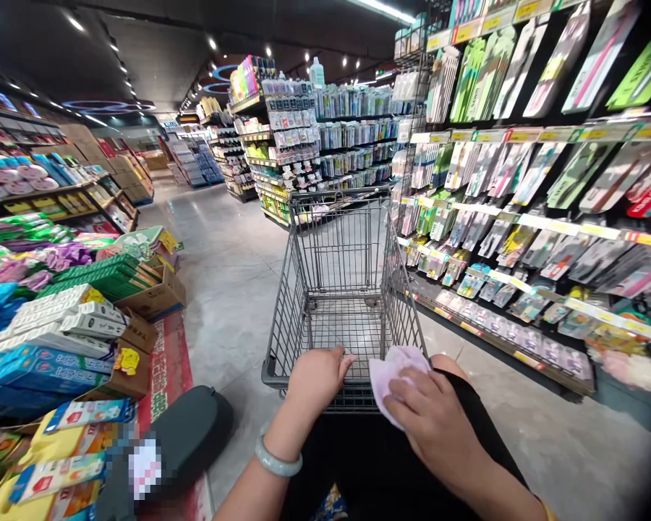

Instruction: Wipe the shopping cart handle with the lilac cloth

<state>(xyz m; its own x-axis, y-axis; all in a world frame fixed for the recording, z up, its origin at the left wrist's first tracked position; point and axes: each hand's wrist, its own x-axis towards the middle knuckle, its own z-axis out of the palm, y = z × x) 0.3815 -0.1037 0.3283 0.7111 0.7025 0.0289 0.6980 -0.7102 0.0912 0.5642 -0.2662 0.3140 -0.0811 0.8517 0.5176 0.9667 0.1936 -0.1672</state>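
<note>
Directly in front of me stands a grey wire shopping cart [347, 307], with bare wire mesh along its bottom. My left hand [319, 378], with a pale bangle [278, 457] on the wrist, is at the cart's near rim. Its fingers curl over the rim, partly hidden, while the thumb points right. A pale purple cloth [383, 376] is bunched under the fingers of my right hand [423, 409], which presses it at the near right corner of the cart, close to my dark-clothed knee.
Shelves of hanging packaged goods [526, 174] line the right side. On the left, boxes [59, 325] and bagged products [81, 420] are piled beside a dark grey rounded object [195, 434]. Tiled floor [222, 253] runs between them towards more shelving [293, 123].
</note>
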